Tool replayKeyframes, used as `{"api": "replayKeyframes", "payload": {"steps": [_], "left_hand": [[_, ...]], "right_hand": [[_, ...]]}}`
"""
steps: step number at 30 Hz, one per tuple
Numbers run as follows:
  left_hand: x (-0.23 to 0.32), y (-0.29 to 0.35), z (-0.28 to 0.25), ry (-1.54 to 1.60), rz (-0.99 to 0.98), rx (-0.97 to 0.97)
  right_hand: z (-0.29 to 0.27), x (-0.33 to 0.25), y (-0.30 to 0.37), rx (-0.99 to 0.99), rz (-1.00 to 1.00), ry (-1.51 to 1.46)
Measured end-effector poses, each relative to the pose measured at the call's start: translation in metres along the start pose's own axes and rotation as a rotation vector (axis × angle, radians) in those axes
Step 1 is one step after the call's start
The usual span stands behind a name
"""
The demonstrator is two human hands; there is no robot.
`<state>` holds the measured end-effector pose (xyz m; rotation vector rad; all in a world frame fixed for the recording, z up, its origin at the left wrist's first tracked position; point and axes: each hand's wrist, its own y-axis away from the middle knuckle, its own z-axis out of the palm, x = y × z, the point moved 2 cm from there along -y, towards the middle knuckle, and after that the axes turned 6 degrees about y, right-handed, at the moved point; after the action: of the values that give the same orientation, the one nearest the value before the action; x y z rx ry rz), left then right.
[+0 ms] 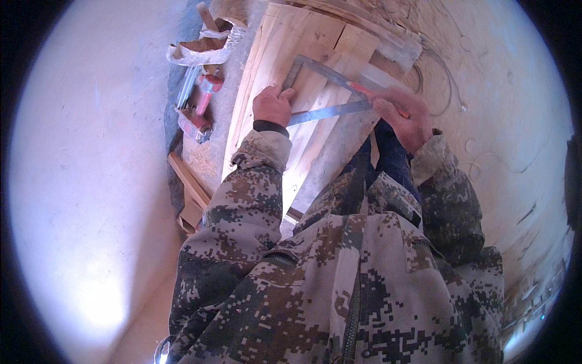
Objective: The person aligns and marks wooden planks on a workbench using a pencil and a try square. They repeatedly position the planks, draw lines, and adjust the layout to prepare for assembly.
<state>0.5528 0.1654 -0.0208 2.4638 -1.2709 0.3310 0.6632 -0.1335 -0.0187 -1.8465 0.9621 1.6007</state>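
Above pale wooden boards (315, 36), a frame of flat metal bars (324, 70), resembling a carpenter's square, spans my two hands. My left hand (272, 107) is closed around its short side, beside the end of the lower silver bar (330, 113). On the other side my right hand (407, 114) is closed where the two long bars come close together. A slim red piece (359, 88) shows at its fingers; whether it is a pencil or part of the metal tool I cannot tell. Camouflage sleeves cover both forearms.
Left of the boards lie a red power tool (203, 106) and an opened whitish bag (200, 56). Wood strips (189, 181) rest nearer me. A thin cable (451, 82) curls over the dusty floor on the right. A pale wall (91, 151) rises at the left.
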Motion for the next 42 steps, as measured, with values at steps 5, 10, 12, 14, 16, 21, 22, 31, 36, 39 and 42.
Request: {"api": "replayKeyframes", "payload": {"steps": [5, 10, 12, 14, 16, 21, 22, 31, 36, 39, 42], "left_hand": [[-0.002, 0.001, -0.002, -0.012, -0.004, -0.025], [-0.001, 0.000, -0.002, -0.008, -0.010, -0.031], [-0.001, -0.001, -0.002, -0.012, 0.017, -0.006], [-0.001, -0.001, -0.001, -0.019, 0.034, 0.013], [-0.002, -0.001, -0.001, -0.020, 0.036, 0.022], [-0.003, -0.001, 0.000, 0.007, -0.021, 0.002], [-0.002, -0.002, 0.001, 0.002, -0.010, -0.006], [0.008, 0.004, -0.002, 0.023, 0.008, 0.016], [0.008, 0.001, -0.002, 0.007, -0.001, -0.033], [0.007, 0.002, -0.002, -0.007, 0.005, -0.029], [0.007, 0.003, -0.002, 0.008, 0.025, -0.014]], "right_hand": [[0.015, -0.016, -0.039, -0.030, -0.169, 0.248], [0.033, -0.018, -0.084, -0.159, -0.104, 0.188], [0.040, -0.020, -0.094, -0.162, -0.169, 0.217], [0.042, -0.022, -0.099, -0.182, -0.172, 0.249], [0.037, -0.024, -0.097, -0.216, -0.205, 0.339], [0.007, -0.026, -0.072, -0.375, -0.108, 0.744], [0.005, -0.027, -0.063, -0.309, -0.082, 0.704], [-0.008, -0.010, -0.018, -0.024, 0.084, 0.197], [-0.012, 0.007, -0.007, -0.004, 0.126, 0.042], [-0.015, 0.012, -0.004, -0.040, 0.121, 0.068], [-0.016, 0.014, -0.001, -0.017, 0.109, 0.061]]}}
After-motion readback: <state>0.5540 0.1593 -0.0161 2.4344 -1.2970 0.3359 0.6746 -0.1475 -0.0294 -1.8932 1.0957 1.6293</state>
